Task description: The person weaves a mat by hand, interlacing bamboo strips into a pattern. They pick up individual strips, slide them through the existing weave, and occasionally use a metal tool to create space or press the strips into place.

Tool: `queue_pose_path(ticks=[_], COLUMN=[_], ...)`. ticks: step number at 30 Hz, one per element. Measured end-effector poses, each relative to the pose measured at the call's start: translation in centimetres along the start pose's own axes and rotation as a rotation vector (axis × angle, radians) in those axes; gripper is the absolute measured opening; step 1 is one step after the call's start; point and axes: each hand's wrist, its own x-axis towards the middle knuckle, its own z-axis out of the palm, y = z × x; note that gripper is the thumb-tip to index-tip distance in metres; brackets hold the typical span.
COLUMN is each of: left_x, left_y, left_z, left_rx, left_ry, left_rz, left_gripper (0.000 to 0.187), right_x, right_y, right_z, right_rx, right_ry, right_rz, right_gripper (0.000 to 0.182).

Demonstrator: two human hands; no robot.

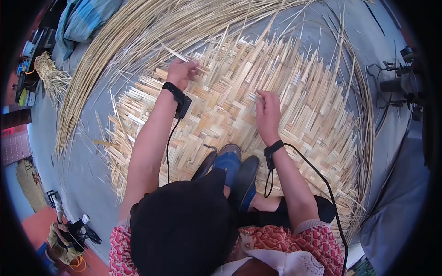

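Observation:
A partly woven mat of pale split-cane strips (216, 112) lies on the floor under my feet, its strip ends sticking out around the edge. At the mat's far left edge, my left hand (181, 73) is closed, with a pale flat cane strip (176, 53) pinched in its fingers. That strip points up and to the left, beyond the weave. My right hand (269, 116) hovers over or rests on the middle of the mat. Its fingers are loosely bent, thumb and forefinger slightly apart, and nothing shows between them.
Long bundles of thin cane (92, 78) curve around the mat's left and far sides. A blue cloth (90, 20) lies at the far left, near a tied straw bunch (48, 73). Dark metal equipment (400, 85) stands at the right. Another person (64, 241) sits at the lower left.

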Motion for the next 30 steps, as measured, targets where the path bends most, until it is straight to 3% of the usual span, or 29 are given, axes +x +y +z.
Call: queue_pose_path(ticks=[1, 5, 9, 11, 12, 15, 17, 20, 21, 23, 25, 27, 28, 30], left_x=[0.0, -0.3, -0.6, -2.4, -1.0, -2.4, -1.6, -4.5, -4.9, -4.0, -4.0, -3.3, -1.0, 2.7], left_y=[0.0, -0.6, -0.3, 0.1, -1.9, -2.4, -1.5, 5.6, 7.3, 9.6, 11.2, 12.2, 11.5, 9.4], left_z=[0.2, 1.4, 2.1, 2.8, 1.0, -0.9, -1.3, -1.1, -2.4, -5.6, -8.9, -14.1, -19.6, -27.7], left_rx=[-0.088, -0.14, -0.189, 0.035, 0.393, 0.393, 0.329, -0.166, -0.069, 0.159, 0.035, -0.211, -0.309, -0.561], left_ry=[-0.03, 0.044, 0.024, 0.042, 0.065, 0.07, 0.033, -0.393, -0.377, -0.156, 0.142, 0.4, 0.375, 0.691], left_rz=[-0.012, 0.033, 0.054, 0.305, 0.482, 0.363, 0.48, 0.37, 0.387, 0.487, 0.57, 0.622, 0.605, 0.469], left_gripper=[0.019, 0.016, 0.016, 0.02, 0.017, 0.013, 0.011, 0.015, 0.013, 0.016, 0.012, 0.008, 0.011, 0.031], right_x=[-0.6, -2.7, -3.5, -3.3, -3.3, -3.3, -3.1, -3.3, -3.4, -3.5, -3.7, -3.5, -3.6, -3.5], right_y=[0.2, -0.1, 0.1, 0.1, 0.3, 1.2, 1.5, 1.5, 1.5, 1.7, 1.1, 0.5, 1.0, 1.6], right_z=[-0.2, 0.4, 1.0, 1.3, 1.3, 1.0, 0.9, 1.1, 1.3, 1.4, -0.1, -3.1, -4.5, -8.7], right_rx=[-0.138, -0.376, -0.462, -0.531, -0.525, -0.58, -0.58, -0.595, -0.598, -0.606, -0.558, -0.364, -0.329, -0.276], right_ry=[0.005, -0.113, -0.124, -0.148, -0.15, -0.15, -0.191, -0.175, -0.159, -0.14, -0.09, -0.231, -0.202, -0.175], right_rz=[-0.108, -0.132, -0.165, -0.135, -0.131, -0.231, -0.253, -0.248, -0.246, -0.253, -0.275, -0.238, -0.236, -0.185], right_gripper=[0.029, 0.053, 0.063, 0.06, 0.06, 0.057, 0.054, 0.054, 0.054, 0.055, 0.053, 0.051, 0.048, 0.047])
